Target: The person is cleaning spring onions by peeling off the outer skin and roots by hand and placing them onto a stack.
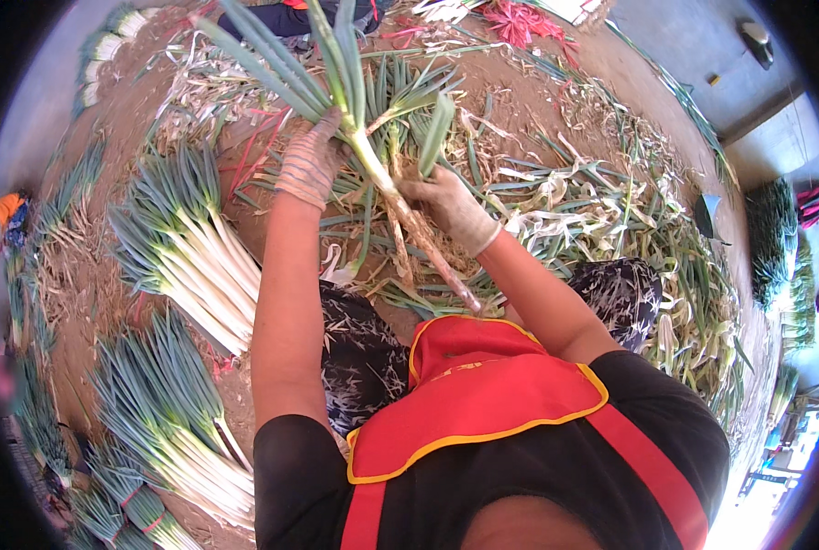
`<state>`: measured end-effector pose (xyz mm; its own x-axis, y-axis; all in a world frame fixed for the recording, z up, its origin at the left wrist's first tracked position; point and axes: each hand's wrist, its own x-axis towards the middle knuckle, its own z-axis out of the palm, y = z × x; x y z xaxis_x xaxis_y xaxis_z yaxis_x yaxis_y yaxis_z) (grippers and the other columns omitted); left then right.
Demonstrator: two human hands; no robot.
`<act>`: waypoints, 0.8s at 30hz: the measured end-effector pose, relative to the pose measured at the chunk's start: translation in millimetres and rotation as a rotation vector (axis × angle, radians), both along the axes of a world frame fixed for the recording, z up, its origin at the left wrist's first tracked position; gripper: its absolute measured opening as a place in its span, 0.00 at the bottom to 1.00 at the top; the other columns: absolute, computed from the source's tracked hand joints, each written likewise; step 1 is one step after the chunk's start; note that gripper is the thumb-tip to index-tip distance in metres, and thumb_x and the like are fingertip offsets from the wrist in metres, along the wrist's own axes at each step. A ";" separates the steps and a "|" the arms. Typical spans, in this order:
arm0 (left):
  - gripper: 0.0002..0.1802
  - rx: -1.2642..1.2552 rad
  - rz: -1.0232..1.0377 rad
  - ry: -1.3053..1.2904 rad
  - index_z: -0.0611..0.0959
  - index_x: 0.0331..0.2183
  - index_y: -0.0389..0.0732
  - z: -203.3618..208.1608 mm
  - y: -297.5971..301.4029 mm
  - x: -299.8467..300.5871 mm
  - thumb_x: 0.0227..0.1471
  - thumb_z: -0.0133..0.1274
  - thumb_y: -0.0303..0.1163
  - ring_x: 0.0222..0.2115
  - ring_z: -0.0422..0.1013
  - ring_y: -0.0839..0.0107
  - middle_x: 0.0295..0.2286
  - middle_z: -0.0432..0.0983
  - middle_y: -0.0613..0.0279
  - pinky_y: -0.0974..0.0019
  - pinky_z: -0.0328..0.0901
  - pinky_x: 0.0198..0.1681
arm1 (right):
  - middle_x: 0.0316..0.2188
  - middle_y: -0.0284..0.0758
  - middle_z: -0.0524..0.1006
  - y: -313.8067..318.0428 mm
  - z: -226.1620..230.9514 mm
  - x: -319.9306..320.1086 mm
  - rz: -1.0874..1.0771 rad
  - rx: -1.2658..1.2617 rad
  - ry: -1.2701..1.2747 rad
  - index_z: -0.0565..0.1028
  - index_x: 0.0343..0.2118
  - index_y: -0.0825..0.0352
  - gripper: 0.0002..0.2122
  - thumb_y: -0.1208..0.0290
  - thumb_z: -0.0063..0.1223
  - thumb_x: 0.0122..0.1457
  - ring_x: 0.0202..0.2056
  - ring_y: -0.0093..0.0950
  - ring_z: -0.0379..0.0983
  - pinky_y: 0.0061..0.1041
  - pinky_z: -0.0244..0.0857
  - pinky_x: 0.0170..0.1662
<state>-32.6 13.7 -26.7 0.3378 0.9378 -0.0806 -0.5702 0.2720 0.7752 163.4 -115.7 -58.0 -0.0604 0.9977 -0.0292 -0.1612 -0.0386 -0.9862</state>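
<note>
My left hand [310, 163], in a striped work glove, is closed round the upper part of a long green onion [369, 161]. The onion slants from upper left to lower right, green leaves up and brownish, soil-marked base down by the red apron. My right hand [453, 206], in a pale dirty glove, is closed beside the stalk. A loose green onion leaf [438, 134] stands up out of its fingers; whether it is still joined to the stalk I cannot tell. Unpeeled green onions [396, 137] lie just beyond the hands.
Peeled leaves [602, 215] are heaped in front and to my right. Cleaned green onions lie in a farther bundle [203, 252] and a nearer bundle [176, 412] on my left. Red ties [524, 23] lie at the far side. Another person [8, 211] is at far left.
</note>
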 end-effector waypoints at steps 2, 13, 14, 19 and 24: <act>0.17 -0.012 0.053 0.000 0.75 0.48 0.41 -2.7 0.2 4.9 0.58 0.53 0.34 0.41 0.69 0.65 0.40 0.74 0.61 0.58 0.65 0.49 | 0.25 0.30 0.74 -13.5 -9.0 7.3 0.057 -0.067 -0.116 0.75 0.30 0.70 0.07 0.70 0.57 0.56 0.34 0.22 0.73 0.27 0.69 0.35; 0.11 0.050 0.185 -0.076 0.79 0.41 0.42 17.0 11.0 -16.8 0.54 0.58 0.30 0.27 0.70 0.73 0.32 0.76 0.66 0.67 0.65 0.28 | 0.33 0.48 0.78 -133.5 -180.0 77.2 0.250 -0.295 -1.104 0.76 0.40 0.68 0.18 0.61 0.58 0.50 0.37 0.40 0.77 0.35 0.70 0.43; 0.11 0.067 0.187 -0.074 0.79 0.41 0.42 16.5 14.4 -21.5 0.54 0.58 0.30 0.27 0.70 0.73 0.32 0.76 0.67 0.67 0.64 0.28 | 0.35 0.50 0.78 -142.4 -190.9 87.2 0.364 -0.370 -1.284 0.76 0.40 0.67 0.18 0.60 0.57 0.50 0.39 0.44 0.76 0.37 0.69 0.44; 0.15 -0.012 0.138 -0.124 0.76 0.45 0.39 1.9 19.4 -19.6 0.56 0.56 0.30 0.38 0.70 0.70 0.38 0.74 0.64 0.65 0.68 0.41 | 0.38 0.47 0.78 -93.6 -164.4 97.3 0.319 -0.244 -1.177 0.72 0.49 0.65 0.22 0.58 0.55 0.54 0.42 0.44 0.75 0.37 0.68 0.47; 0.14 -0.080 0.125 -0.178 0.76 0.44 0.41 2.0 17.8 -13.1 0.55 0.56 0.30 0.35 0.72 0.70 0.35 0.76 0.62 0.68 0.66 0.33 | 0.35 0.37 0.79 -57.2 -67.9 41.6 0.152 0.118 -0.353 0.70 0.54 0.68 0.20 0.61 0.49 0.63 0.38 0.32 0.75 0.29 0.68 0.43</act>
<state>-45.7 31.5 -24.7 0.2347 0.9663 -0.1058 -0.7293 0.2470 0.6380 205.0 -172.9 -125.9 -0.2141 0.9760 0.0394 0.1873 0.0806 -0.9790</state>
